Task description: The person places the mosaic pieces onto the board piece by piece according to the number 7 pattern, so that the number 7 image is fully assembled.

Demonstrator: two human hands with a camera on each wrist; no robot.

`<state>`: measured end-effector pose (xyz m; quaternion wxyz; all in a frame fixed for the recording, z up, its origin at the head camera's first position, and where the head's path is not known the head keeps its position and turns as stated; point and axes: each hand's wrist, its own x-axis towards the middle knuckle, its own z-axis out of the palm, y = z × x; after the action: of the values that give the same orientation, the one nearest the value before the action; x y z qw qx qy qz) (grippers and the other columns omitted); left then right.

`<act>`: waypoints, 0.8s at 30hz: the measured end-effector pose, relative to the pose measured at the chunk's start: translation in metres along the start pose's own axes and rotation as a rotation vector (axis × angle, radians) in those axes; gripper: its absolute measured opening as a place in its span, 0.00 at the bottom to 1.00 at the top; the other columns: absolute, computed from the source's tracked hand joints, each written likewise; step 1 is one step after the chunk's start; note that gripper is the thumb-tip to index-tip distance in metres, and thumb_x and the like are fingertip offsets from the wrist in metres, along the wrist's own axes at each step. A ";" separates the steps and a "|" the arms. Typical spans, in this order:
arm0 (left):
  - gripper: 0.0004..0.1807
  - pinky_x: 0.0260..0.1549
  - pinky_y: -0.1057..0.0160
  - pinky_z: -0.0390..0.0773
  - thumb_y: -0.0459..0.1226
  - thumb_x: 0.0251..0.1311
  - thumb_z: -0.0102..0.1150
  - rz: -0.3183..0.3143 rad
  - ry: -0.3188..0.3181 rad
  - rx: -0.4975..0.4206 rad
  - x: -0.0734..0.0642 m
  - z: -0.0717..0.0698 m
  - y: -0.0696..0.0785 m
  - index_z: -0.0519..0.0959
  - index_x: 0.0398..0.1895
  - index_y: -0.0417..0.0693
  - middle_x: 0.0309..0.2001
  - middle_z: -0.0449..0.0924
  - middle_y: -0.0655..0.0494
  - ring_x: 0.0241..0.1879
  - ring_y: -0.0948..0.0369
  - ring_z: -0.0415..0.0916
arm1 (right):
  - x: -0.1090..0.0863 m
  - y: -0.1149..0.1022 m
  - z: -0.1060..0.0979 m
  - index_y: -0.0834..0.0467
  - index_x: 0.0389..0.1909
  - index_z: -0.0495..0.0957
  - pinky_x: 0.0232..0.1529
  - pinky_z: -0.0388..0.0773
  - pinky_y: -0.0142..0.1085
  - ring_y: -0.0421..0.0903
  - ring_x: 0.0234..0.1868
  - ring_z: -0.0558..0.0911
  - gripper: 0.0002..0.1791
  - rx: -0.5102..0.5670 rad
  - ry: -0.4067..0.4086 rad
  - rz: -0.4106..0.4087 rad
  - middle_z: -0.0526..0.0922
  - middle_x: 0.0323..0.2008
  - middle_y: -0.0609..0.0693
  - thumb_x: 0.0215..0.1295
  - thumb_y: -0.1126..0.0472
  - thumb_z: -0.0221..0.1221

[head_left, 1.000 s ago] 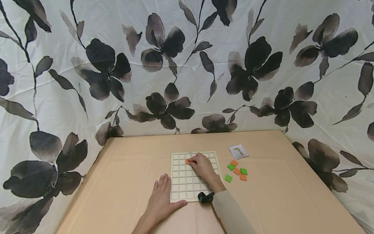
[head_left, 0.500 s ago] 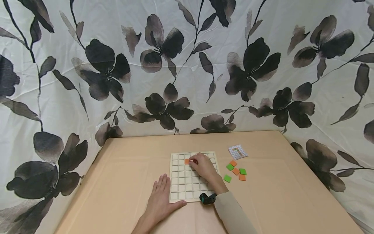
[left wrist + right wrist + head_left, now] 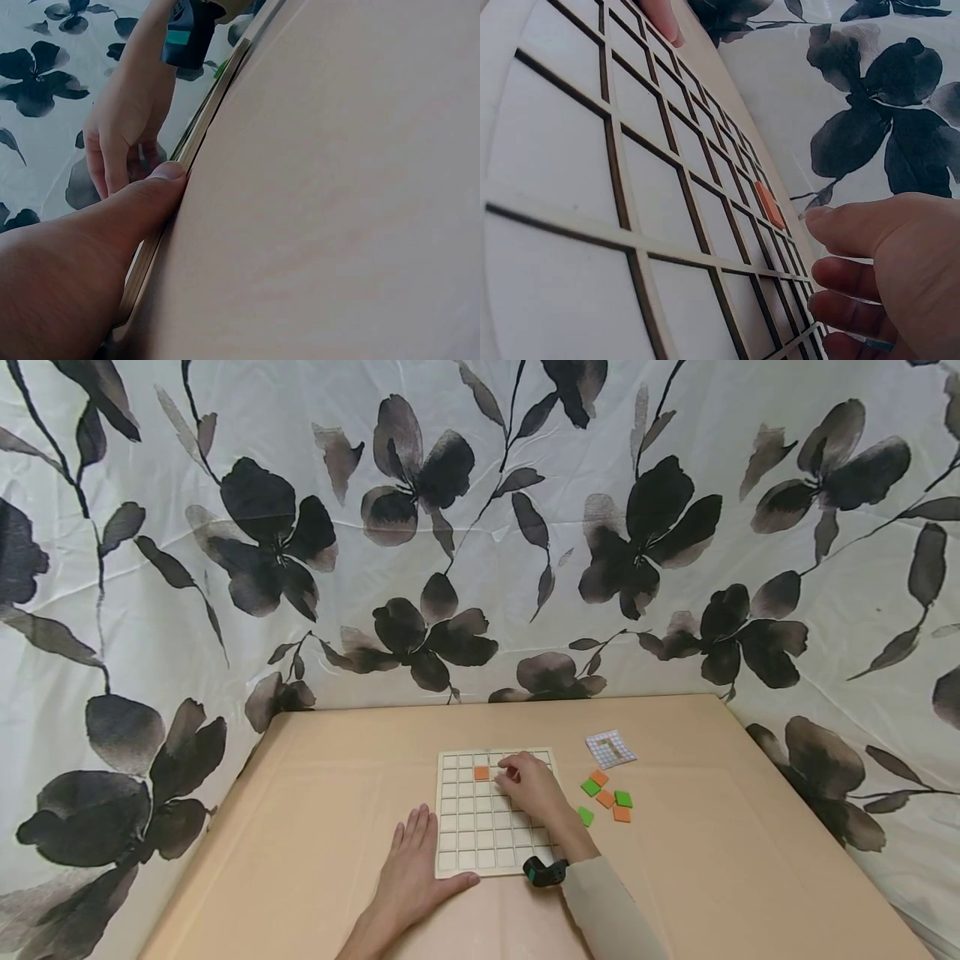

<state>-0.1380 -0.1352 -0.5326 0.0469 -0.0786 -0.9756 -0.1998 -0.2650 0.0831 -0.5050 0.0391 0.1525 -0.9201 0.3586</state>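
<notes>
A pale gridded board (image 3: 477, 839) lies on the table. One orange square tile (image 3: 482, 772) sits in a cell of its far rows; the right wrist view also shows this orange tile (image 3: 769, 205). My right hand (image 3: 534, 789) hovers just right of the tile, apart from it. In the right wrist view the right hand (image 3: 892, 270) has loosely bent fingers, with nothing between them and the thumb. My left hand (image 3: 408, 864) lies flat along the board's left side. Its thumb touches the near edge, as the left wrist view shows.
Several loose orange and green tiles lie right of the board, among them a green tile (image 3: 623, 799) and an orange tile (image 3: 622, 814). Behind them is a small printed grid card (image 3: 611, 749). A floral cloth (image 3: 525, 560) hangs behind the table (image 3: 750, 860).
My right hand has let go of the orange tile and drawn back a little to the right. The tile stays in its cell, now fully visible. The left hand has not moved.
</notes>
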 end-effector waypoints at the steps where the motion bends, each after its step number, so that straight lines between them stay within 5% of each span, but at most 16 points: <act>1: 0.67 0.78 0.43 0.50 0.76 0.46 0.58 -0.001 -0.001 0.001 0.000 0.000 0.000 0.60 0.74 0.29 0.77 0.54 0.34 0.79 0.42 0.50 | 0.000 0.000 0.000 0.56 0.48 0.85 0.33 0.75 0.31 0.38 0.32 0.75 0.13 -0.003 0.000 0.001 0.79 0.32 0.44 0.66 0.56 0.65; 24: 0.67 0.78 0.42 0.52 0.76 0.46 0.59 0.006 0.009 0.011 0.001 0.001 -0.001 0.61 0.73 0.29 0.77 0.55 0.33 0.78 0.41 0.51 | -0.007 0.011 -0.001 0.57 0.49 0.84 0.32 0.74 0.29 0.39 0.33 0.73 0.15 0.032 0.033 0.009 0.79 0.34 0.44 0.64 0.55 0.67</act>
<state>-0.1395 -0.1355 -0.5333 0.0521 -0.0805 -0.9762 -0.1946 -0.2615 0.0929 -0.5126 0.0502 0.1431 -0.9141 0.3760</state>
